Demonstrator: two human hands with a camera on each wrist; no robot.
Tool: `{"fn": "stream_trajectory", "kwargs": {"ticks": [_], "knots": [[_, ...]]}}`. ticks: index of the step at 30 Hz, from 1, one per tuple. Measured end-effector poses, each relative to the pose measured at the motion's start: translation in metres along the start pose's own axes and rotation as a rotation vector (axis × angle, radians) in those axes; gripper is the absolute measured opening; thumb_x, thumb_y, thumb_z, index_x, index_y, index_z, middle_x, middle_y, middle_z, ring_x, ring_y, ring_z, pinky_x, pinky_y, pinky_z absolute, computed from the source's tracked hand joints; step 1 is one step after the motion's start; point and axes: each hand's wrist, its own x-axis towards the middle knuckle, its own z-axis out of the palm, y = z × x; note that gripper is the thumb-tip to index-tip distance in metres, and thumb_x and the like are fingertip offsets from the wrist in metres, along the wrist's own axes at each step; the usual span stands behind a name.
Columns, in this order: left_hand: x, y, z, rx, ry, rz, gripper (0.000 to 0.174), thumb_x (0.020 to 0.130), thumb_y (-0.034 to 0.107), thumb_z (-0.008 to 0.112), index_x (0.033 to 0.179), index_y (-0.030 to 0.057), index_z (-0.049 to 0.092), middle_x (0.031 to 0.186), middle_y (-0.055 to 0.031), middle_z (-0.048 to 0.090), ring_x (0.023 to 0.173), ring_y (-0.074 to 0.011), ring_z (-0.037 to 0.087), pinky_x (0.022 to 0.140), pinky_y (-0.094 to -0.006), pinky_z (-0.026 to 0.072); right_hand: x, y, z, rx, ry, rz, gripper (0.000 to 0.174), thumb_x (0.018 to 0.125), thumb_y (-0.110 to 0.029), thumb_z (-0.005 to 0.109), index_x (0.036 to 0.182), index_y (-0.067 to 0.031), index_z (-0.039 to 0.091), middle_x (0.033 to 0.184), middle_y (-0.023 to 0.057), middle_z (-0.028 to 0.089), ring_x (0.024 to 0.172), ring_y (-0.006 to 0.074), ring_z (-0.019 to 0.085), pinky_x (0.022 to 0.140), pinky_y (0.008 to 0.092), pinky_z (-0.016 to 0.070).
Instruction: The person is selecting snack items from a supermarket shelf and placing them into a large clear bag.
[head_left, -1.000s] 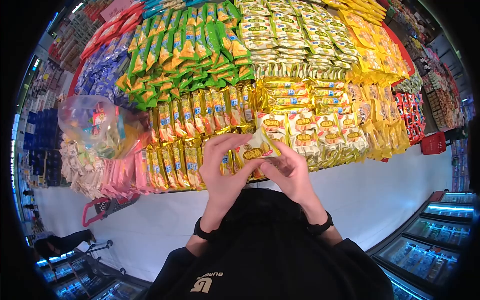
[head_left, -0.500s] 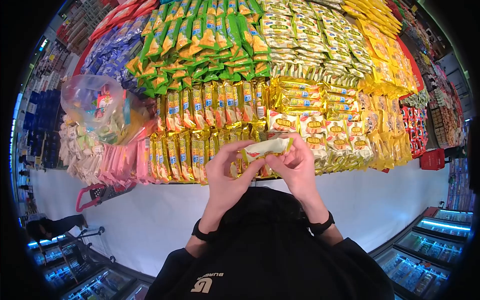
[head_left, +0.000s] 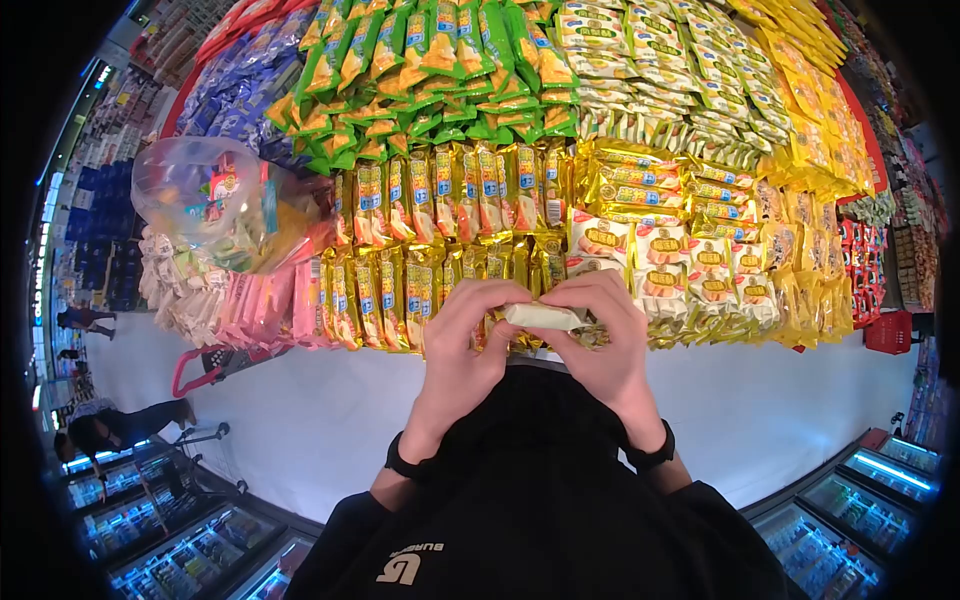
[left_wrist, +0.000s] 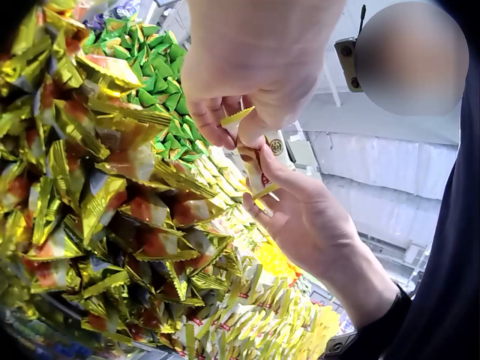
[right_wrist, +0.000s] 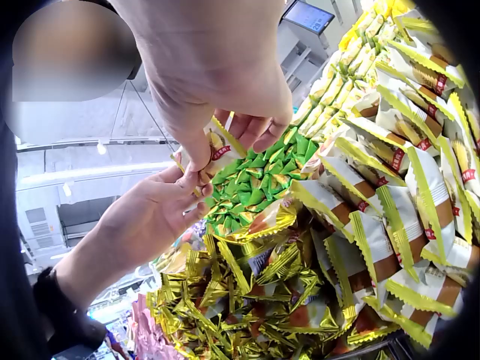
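Observation:
In the head view, a small white snack packet (head_left: 543, 317) is held level in front of the chest. My left hand (head_left: 463, 345) pinches one end of it between thumb and fingers. At the other end, my right hand (head_left: 610, 335) grips it the same way. The left wrist view shows the packet's yellow crimped edges and a round dark emblem on the white wrapper (left_wrist: 278, 148). From the right wrist, a red label shows on the packet (right_wrist: 220, 150). Fingers hide part of the wrapper in every view.
Beyond the hands lie gold packets (head_left: 400, 290), white-and-gold packets (head_left: 665, 270) and green packets (head_left: 420, 60) in dense rows. A clear plastic bag (head_left: 175, 185) with packets inside sits at the left. Behind it are pink packets (head_left: 255, 310); a person with a cart (head_left: 205, 435) stands lower left.
The packet has been turned from its printed front to a plain pale side, and held nearer the body. The hands have drawn closer together; the display has shifted right in view.

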Motion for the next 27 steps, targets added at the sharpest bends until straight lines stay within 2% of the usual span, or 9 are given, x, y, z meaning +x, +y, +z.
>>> {"fn": "stream_trajectory", "kwargs": {"ticks": [4, 10, 15, 22, 25, 26, 27], "knots": [[0.001, -0.001, -0.007, -0.003, -0.014, -0.022, 0.028, 0.075, -0.012, 0.068, 0.1, 0.0017, 0.065, 0.097, -0.0108, 0.068, 0.088, -0.0283, 0.064, 0.077, -0.0347, 0.0513, 0.005, -0.005, 0.007, -0.034, -0.005, -0.091, 0.031, 0.07, -0.001, 0.082, 0.099, -0.0049, 0.069, 0.09, 0.0076, 0.068, 0.077, 0.0259, 0.061, 0.069, 0.0345, 0.049], [0.004, -0.006, -0.022, -0.046, -0.055, 0.038, 0.03, 0.075, -0.012, 0.068, 0.102, 0.0004, 0.062, 0.097, -0.0131, 0.066, 0.087, -0.0325, 0.064, 0.077, -0.038, 0.0514, 0.012, -0.021, 0.01, -0.115, -0.121, -0.051, 0.031, 0.072, 0.002, 0.08, 0.1, -0.0037, 0.069, 0.09, 0.0093, 0.067, 0.075, 0.0267, 0.06, 0.066, 0.0352, 0.049], [0.009, -0.015, -0.053, -0.001, -0.093, 0.104, 0.027, 0.074, -0.008, 0.073, 0.098, 0.0013, 0.064, 0.095, -0.0111, 0.068, 0.086, -0.0292, 0.066, 0.077, -0.0361, 0.0512, 0.023, -0.033, 0.026, -0.167, -0.187, -0.093, 0.027, 0.073, 0.003, 0.076, 0.098, -0.003, 0.069, 0.086, 0.0097, 0.066, 0.075, 0.0276, 0.06, 0.067, 0.0363, 0.0491], [0.017, -0.02, -0.14, 0.051, -0.104, 0.259, 0.022, 0.074, -0.004, 0.078, 0.094, 0.001, 0.071, 0.09, -0.0086, 0.071, 0.078, -0.0224, 0.066, 0.068, -0.0322, 0.0504, 0.049, -0.073, 0.055, -0.315, -0.231, -0.199, 0.022, 0.076, -0.004, 0.074, 0.097, -0.0033, 0.069, 0.084, 0.0091, 0.065, 0.075, 0.028, 0.06, 0.067, 0.0375, 0.0489], [0.021, -0.012, -0.191, 0.123, -0.096, 0.325, 0.02, 0.074, -0.004, 0.077, 0.093, 0.0009, 0.07, 0.09, -0.0104, 0.07, 0.075, -0.0248, 0.065, 0.065, -0.0333, 0.0514, 0.07, -0.098, 0.063, -0.414, -0.242, -0.268, 0.025, 0.073, -0.002, 0.076, 0.096, -0.0038, 0.069, 0.085, 0.0085, 0.065, 0.075, 0.027, 0.059, 0.065, 0.0374, 0.0475], [0.025, -0.019, -0.205, 0.138, -0.059, 0.453, 0.022, 0.073, -0.004, 0.077, 0.094, 0.0002, 0.07, 0.091, -0.011, 0.07, 0.074, -0.024, 0.066, 0.065, -0.0328, 0.0515, 0.078, -0.106, 0.066, -0.44, -0.238, -0.304, 0.025, 0.072, -0.001, 0.076, 0.096, -0.0038, 0.069, 0.085, 0.0083, 0.065, 0.075, 0.0269, 0.059, 0.065, 0.0373, 0.0472], [0.028, -0.022, -0.221, 0.171, -0.066, 0.499, 0.023, 0.072, -0.004, 0.076, 0.094, -0.0001, 0.07, 0.091, -0.0111, 0.071, 0.074, -0.0241, 0.066, 0.065, -0.0328, 0.0515, 0.086, -0.112, 0.07, -0.464, -0.235, -0.336, 0.026, 0.071, 0.0, 0.076, 0.096, -0.0038, 0.069, 0.085, 0.0082, 0.065, 0.074, 0.0269, 0.058, 0.065, 0.0372, 0.0469]]}}
